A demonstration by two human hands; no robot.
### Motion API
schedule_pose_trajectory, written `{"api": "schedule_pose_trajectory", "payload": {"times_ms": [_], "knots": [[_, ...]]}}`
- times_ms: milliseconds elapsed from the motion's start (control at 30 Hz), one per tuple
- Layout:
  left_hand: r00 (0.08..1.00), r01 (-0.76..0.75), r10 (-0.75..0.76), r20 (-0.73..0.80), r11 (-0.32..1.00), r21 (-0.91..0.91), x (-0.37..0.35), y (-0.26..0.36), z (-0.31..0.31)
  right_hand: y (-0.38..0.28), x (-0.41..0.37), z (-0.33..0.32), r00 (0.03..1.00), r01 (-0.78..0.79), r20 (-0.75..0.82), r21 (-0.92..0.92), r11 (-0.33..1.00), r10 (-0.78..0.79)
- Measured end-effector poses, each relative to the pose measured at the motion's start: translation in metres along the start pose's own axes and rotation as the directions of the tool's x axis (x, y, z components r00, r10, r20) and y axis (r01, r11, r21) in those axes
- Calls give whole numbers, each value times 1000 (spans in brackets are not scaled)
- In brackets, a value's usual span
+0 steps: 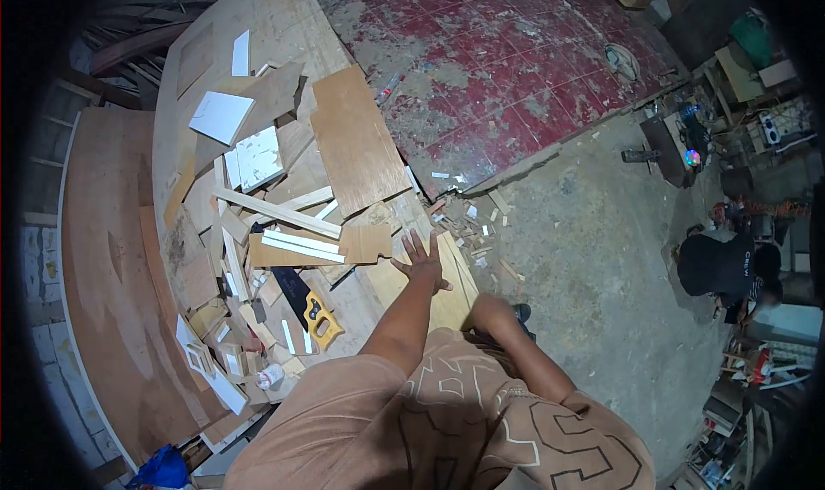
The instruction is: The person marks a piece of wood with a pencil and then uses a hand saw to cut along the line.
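Observation:
My left hand (pixel 423 265) lies with fingers spread on a pale wooden board (pixel 443 305) at the near edge of the workbench. My right hand (pixel 491 316) is low beside the board's right edge, close to my body; its fingers are hidden. Left of the board is a handsaw with a yellow handle (pixel 321 320), its dark blade pointing up and left. A brown wood strip with white strips (pixel 301 246) on it lies just beyond. Further up the bench rests a larger brown plywood sheet (pixel 354 142).
White panels (pixel 222 117), wood offcuts and a small white bottle (pixel 271 376) clutter the workbench (pixel 284 13). Wood scraps lie on the concrete floor (pixel 559 224) beside a raised red tiled floor (pixel 490 60). Another person (pixel 718 262) in dark clothes is at the far right, near tools.

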State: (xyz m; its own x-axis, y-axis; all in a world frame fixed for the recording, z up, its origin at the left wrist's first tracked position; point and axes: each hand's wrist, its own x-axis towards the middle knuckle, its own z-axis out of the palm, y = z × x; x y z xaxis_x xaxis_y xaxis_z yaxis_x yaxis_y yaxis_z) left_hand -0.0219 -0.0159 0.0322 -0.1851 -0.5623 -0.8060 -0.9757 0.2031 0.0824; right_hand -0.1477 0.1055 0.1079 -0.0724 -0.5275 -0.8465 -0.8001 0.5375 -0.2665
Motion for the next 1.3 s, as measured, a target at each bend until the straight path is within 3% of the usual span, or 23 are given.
{"api": "schedule_pose_trajectory", "payload": {"times_ms": [133, 233, 333, 400, 567, 633, 733, 800, 900, 967, 1100, 1200, 1233, 1300], "knots": [[1000, 22, -22, -4, 1000, 4, 0, -1, 0, -21, 90, 3, 991, 116, -43, -180, 977, -126], [1000, 23, -23, -16, 1000, -5, -1, 1, -1, -32, 94, -10, 981, 166, -83, -107, 980, -175], [999, 32, -32, -6, 999, 5, 0, 2, -2, -14, 63, 15, 984, 45, -172, 38, 998, -38], [999, 41, -41, 2, 999, 8, -2, 2, -2, 3, 22, 20, 995, -10, -101, 70, 997, 17], [1000, 13, -14, 11, 1000, 18, 1, 0, -1, 5, -36, 1, 995, -12, -97, -19, 1000, 10], [1000, 29, -29, 10, 999, 23, -3, 3, -7, -10, -12, -14, 998, 33, -43, -50, 998, -36], [999, 44, -44, -13, 998, 34, 2, 1, 2, -14, 103, 8, 989, 114, -86, -112, 987, -124], [998, 51, -50, -46, 998, 34, 1, 3, 3, -30, 103, -5, 989, 101, -91, -174, 979, -118], [998, 14, -14, -55, 1000, -3, -3, 0, 1, -29, 85, 4, 973, 84, -213, -27, 996, -88], [999, 20, -20, -34, 1000, 12, -4, 2, -2, -8, 61, 21, 985, 41, -164, -69, 997, -52], [1000, 27, -27, 2, 999, 25, -2, 3, -3, 12, -33, 6, 996, 48, -71, 33, 998, -45], [1000, 12, -12, -12, 1000, 14, 2, 0, 1, 19, -32, 8, 990, -40, -135, 73, 997, 50], [1000, 16, -16, -14, 1000, 13, 3, 1, 1, 18, -23, 3, 996, 49, -77, -8, 999, -49], [1000, 27, -27, -4, 1000, 9, 3, 1, 1, 3, 14, -4, 997, 72, -7, -125, 990, -74]]}}
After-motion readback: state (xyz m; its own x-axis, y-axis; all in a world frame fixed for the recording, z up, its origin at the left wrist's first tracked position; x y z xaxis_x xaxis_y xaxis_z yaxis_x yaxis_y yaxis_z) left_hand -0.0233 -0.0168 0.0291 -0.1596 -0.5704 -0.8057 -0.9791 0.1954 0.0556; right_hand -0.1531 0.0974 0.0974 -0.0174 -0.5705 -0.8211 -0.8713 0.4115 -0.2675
